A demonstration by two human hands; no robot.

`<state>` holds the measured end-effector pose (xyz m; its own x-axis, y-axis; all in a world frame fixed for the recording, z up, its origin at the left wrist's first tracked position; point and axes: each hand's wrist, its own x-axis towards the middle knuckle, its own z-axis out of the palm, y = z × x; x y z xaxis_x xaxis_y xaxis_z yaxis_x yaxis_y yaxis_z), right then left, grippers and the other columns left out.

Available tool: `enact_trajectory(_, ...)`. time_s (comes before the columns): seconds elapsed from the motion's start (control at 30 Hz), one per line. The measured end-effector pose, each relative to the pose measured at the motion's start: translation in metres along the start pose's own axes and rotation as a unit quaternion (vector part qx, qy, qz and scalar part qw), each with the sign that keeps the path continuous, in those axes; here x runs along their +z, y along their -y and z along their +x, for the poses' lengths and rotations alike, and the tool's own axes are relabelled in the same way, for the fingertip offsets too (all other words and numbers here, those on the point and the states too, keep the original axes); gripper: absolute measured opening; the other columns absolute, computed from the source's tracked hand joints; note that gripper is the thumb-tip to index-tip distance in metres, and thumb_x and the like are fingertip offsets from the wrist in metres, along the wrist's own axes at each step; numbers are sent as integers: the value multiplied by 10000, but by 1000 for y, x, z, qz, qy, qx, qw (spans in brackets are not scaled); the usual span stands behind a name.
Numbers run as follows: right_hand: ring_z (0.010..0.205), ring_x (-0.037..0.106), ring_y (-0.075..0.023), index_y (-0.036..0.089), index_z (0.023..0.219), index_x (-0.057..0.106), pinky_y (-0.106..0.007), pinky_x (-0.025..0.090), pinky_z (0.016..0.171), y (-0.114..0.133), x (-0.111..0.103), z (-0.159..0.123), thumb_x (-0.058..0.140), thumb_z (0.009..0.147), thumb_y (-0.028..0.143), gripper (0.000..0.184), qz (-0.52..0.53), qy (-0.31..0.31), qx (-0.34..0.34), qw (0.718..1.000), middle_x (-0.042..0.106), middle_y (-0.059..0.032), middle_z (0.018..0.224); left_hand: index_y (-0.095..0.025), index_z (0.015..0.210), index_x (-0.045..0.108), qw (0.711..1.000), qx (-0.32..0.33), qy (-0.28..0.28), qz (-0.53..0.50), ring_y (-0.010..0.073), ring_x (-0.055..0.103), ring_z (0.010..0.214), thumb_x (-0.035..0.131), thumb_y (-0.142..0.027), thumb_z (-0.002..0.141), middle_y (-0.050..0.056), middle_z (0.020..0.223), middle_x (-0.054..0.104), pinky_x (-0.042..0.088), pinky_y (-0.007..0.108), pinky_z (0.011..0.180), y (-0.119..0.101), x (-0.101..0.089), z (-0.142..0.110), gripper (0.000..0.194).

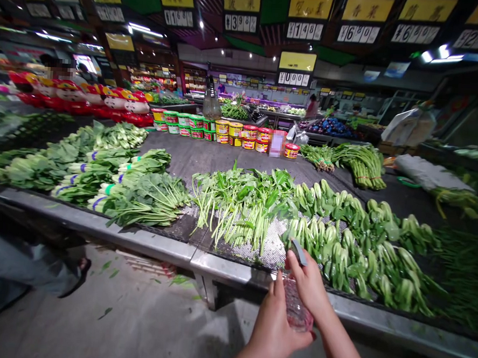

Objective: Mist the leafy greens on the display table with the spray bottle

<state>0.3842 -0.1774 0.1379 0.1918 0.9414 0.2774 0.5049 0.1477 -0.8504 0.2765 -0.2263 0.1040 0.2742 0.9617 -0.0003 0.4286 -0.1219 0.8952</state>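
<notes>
The left hand [270, 324] cups the low part of a see-through spray bottle [298, 309], its fingers curled round one side and its thumb round the bottom. The right hand [309, 283] wraps round the top part, just under the gray spray top [298, 252]. So both hands pinch the same bottle, one low and one high, and it tips toward the greens, just over the near metal edge [170, 250] of the stand. It looks like the step in hand is wetting the greens. I cannot tell if a finger is pressing the trigger, or if any water is coming out. The next move seems to call for a firm hold, the top aimed at the leaves, and a squeeze. Off to the left, a person's leg [27, 263] stands by the stand. Past the edge, bok choy [352, 251] lies in rows on the right, leafy stems [242, 195] lie in the middle, and bunches with purple bands [81, 177] lie on the left. Behind them are little tubs [221, 130] in a line, with red dolls [69, 98] to their left. Price signs [241, 11] hang up high.
</notes>
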Motion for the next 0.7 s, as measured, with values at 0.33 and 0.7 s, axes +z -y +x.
enact_trajectory(0.33,834,607,-214,163,1162,555,-331,469,738,-7,16,2,450,833,525,500,48,36,39,997,656,-76,959,-96,1382,232,999,-32,-28,12,318,494,1142,760,-314,455,185,1298,454,410,356,973,1,-6,-1,1089)
enact_trajectory(0.7,683,573,-195,185,811,577,-328,443,671,14,37,11,407,850,537,394,29,112,16,993,620,-42,740,-37,1379,233,994,-92,-65,3,301,503,1135,749,-294,454,206,1310,438,407,336,979,-1,-24,-7,1091)
